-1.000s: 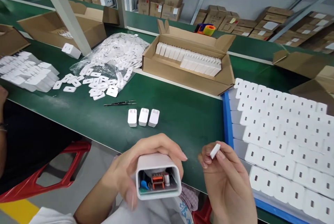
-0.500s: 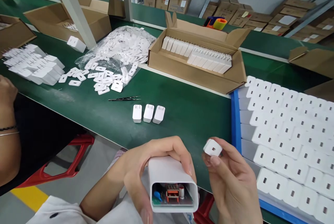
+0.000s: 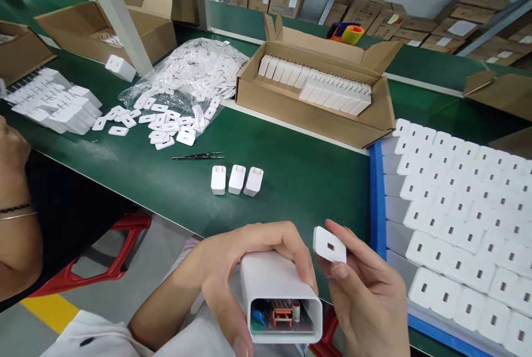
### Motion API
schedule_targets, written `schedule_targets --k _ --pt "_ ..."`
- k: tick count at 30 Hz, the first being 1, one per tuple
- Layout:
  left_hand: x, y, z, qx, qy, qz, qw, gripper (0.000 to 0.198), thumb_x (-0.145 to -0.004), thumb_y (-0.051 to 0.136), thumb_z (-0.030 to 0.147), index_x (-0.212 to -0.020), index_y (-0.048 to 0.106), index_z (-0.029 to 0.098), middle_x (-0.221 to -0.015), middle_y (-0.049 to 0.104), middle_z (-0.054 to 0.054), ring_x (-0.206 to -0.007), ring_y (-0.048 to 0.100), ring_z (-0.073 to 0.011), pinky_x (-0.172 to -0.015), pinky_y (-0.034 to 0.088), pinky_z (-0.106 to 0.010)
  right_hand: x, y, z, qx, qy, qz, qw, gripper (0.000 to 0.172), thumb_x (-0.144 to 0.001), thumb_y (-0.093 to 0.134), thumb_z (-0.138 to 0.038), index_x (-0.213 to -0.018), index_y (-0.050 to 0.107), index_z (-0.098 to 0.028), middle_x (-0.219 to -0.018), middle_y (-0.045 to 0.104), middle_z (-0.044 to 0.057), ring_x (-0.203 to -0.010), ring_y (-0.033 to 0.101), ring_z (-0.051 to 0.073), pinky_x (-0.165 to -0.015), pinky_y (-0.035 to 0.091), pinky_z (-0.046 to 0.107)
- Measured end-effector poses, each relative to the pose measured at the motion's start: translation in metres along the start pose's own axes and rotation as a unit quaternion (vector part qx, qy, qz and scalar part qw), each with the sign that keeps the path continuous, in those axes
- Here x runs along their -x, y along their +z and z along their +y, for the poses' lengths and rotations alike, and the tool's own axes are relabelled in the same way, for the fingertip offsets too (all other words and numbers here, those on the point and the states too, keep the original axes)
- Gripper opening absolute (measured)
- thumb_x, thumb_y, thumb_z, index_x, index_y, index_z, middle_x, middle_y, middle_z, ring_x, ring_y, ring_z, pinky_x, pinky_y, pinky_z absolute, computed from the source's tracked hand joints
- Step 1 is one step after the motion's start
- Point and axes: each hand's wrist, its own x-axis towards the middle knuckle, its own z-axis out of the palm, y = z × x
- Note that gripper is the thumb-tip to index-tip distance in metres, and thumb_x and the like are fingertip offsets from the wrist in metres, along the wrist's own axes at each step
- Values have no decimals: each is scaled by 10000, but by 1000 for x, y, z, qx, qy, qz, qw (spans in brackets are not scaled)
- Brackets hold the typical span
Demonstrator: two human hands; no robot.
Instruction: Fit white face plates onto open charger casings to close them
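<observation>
My left hand (image 3: 253, 257) is wrapped round a white charger housing (image 3: 276, 276). Its uncovered end faces me and shows a circuit board inside with an orange USB socket and a blue part. Between the thumb and fingers of my right hand (image 3: 366, 285) is a white end cap (image 3: 330, 244) with one small rectangular slot. The cap is beside the housing's upper right, apart from it. Ahead on the green table stand three white chargers (image 3: 236, 180) with prongs up, and dark tweezers (image 3: 198, 156) lie behind them.
A blue tray (image 3: 377, 202) of capped chargers stands at the right. Behind is a cardboard box (image 3: 316, 118) of pronged chargers. Loose caps (image 3: 165, 127) spill from a plastic bag (image 3: 195, 69). Stacked chargers (image 3: 56, 102) and another person's arm (image 3: 16, 224) are at the left.
My right hand has moved the cap slightly left and turned it, so more of its flat face shows. The housing in my left hand has shifted a little to the right.
</observation>
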Motion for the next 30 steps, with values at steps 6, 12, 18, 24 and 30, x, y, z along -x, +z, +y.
schedule_targets --k 6,12,18,24,30 --pt "-5 0 -3 107 41 -36 993 745 -469 1032 278 -1109 658 197 -1004 697 -66 -846 634 -169 -770 490 -245 -1 6 -3 -55 -19 -42 997 250 -836 773 -498 -855 843 -259 -609 656 45 -463 564 109 -398 473 199" --pt "-10 -3 -13 60 57 20 996 870 -359 1058 238 -1093 590 232 -1058 615 -15 -902 630 -149 -813 505 -234 -2 6 -1 -58 -3 40 998 298 -864 751 -463 -711 799 -212 -623 727 61 -466 644 142 -423 523 209" --pt "-18 4 -20 4 -34 130 991 689 -657 813 714 -1002 556 176 -917 705 -91 -838 683 -216 -768 523 -306 1 -4 -5 71 -165 119 976 129 -917 714 -300 -822 794 -265 -851 734 36 -716 648 154 -592 529 254" --pt "-22 14 -20 -100 -59 159 980 621 -711 792 681 -956 719 115 -755 595 -21 -650 475 -128 -593 340 -220 11 -2 -18 281 -343 -14 896 280 -882 640 -25 -1044 746 -226 -911 727 53 -818 655 198 -669 550 326" --pt "-21 18 -17 -145 -39 173 974 620 -709 787 680 -1052 764 165 -796 617 -29 -681 479 -151 -613 363 -236 12 -1 -21 294 -406 -16 865 295 -833 621 50 -989 736 -172 -886 736 66 -803 662 191 -628 564 307"
